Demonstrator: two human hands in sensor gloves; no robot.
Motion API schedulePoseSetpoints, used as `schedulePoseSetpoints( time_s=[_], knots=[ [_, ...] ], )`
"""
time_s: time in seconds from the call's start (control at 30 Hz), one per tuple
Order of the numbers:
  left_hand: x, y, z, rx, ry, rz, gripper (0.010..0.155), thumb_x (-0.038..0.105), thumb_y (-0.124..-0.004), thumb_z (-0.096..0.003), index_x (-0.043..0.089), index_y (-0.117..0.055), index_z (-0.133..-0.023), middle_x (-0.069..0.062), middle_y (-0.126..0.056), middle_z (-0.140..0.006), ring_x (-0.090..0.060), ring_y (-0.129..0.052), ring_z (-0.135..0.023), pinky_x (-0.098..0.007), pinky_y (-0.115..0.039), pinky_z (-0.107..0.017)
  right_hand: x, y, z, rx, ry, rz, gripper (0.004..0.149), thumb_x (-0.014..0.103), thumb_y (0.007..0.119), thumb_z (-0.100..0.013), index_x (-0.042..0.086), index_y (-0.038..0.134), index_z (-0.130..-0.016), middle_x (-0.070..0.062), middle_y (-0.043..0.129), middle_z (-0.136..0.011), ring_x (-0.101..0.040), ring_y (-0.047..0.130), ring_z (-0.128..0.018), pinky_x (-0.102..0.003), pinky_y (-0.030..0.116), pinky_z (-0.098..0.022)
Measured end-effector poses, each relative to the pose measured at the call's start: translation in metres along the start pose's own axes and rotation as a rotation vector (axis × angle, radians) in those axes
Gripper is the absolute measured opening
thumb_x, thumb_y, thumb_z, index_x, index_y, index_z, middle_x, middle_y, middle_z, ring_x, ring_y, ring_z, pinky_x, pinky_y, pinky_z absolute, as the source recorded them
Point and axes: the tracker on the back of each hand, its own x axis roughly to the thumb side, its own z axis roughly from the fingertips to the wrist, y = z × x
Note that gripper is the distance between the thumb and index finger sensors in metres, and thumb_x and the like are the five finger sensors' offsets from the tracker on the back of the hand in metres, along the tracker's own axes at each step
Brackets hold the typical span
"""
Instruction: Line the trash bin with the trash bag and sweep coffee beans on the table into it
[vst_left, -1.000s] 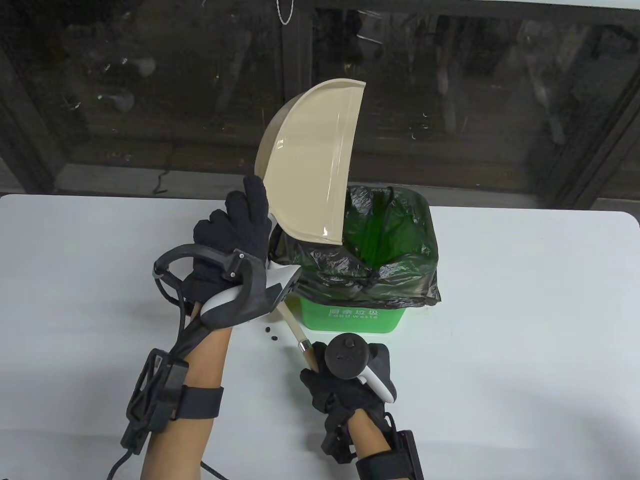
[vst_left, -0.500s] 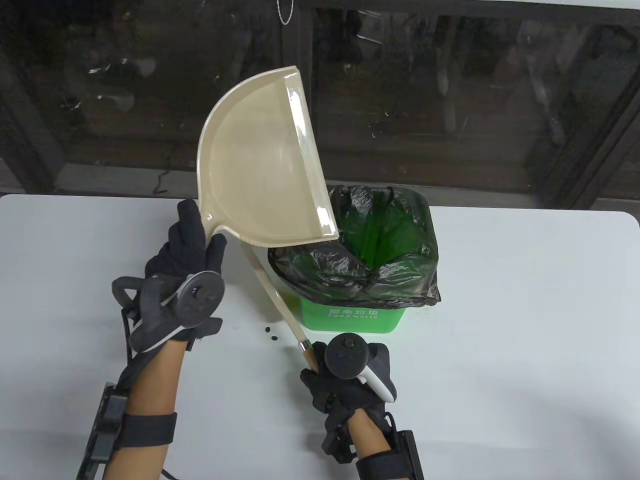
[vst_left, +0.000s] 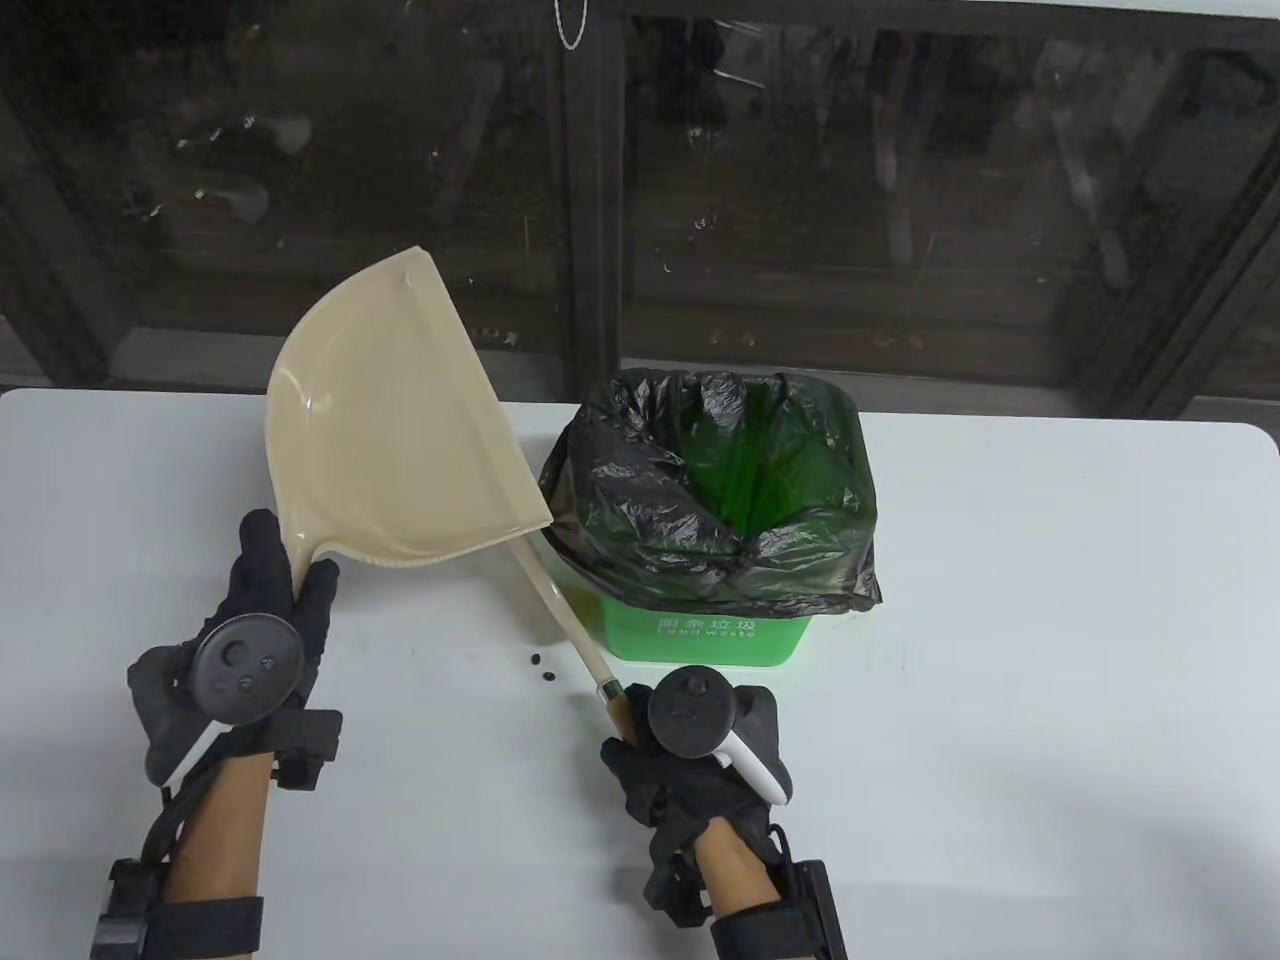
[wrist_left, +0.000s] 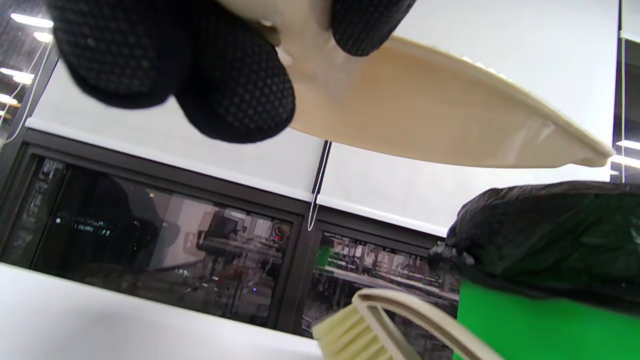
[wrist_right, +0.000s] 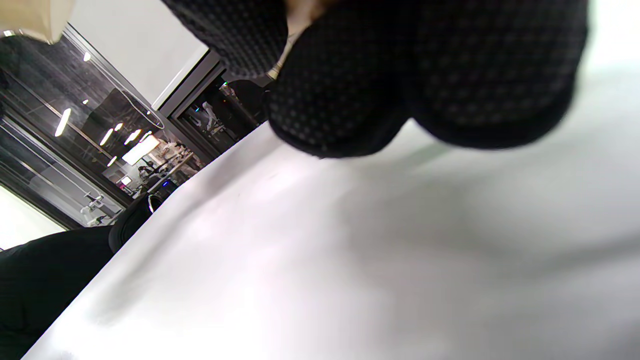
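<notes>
the bin (vst_left: 705, 635) is green and stands on the table (vst_left: 1050, 620). the black bag (vst_left: 620, 480) is already in it, folded out over the rim, so the lining part looks done.

the left hand (vst_left: 255, 615) has its fingers curled round the handle of the dustpan (vst_left: 390, 430) and holds it up in the air, just left of the bin. the pan is tilted and looks empty, as far as the table view shows. so one load of beans has likely gone into the bin, but the inside of the bag is too dark to check.

the right hand (vst_left: 690, 770) is in front of the bin, fingers wrapped round the handle of the brush (vst_left: 570, 625). the brush runs up and left from that hand, toward the bin's left corner. its bristles show in the left wrist view, low by the bin.

two beans (vst_left: 541, 667) lie on the table just in front of the bin's left corner, next to the brush handle. those are what is left. the pan must come down by them, the brush must push them in, and then they get tipped into the bin. no other beans can be seen.
</notes>
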Motion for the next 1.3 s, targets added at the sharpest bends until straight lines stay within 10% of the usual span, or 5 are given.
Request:
schedulePoseSetpoints(
  time_s=[0.53, 1.3],
  knots=[
    [-0.038, -0.059, 0.033, -0.146, 0.000, 0.020, 0.066, 0.030, -0.059, -0.0728, -0.015, -0.036, -0.115, -0.025, -0.073, -0.098, -0.031, -0.100, -0.051, -0.050, -0.083, -0.043, -0.003, -0.004, 0.000, -0.013, 0.014, -0.017, 0.065, 0.031, 0.070, -0.054, -0.005, 0.040, -0.100, -0.013, 0.083, -0.072, -0.009, 0.098, -0.031, -0.034, 0.090, -0.018],
    [-0.059, -0.088, 0.053, -0.348, -0.035, -0.069, 0.066, 0.031, -0.061, -0.0720, -0.014, -0.037, -0.115, -0.025, -0.075, -0.097, -0.031, -0.100, -0.051, -0.049, -0.084, -0.043, 0.001, -0.013, 0.006, -0.079, -0.004, -0.001, 0.065, 0.031, 0.070, -0.054, -0.005, 0.041, -0.100, -0.013, 0.083, -0.071, -0.009, 0.098, -0.030, -0.033, 0.090, -0.017]
  ],
)
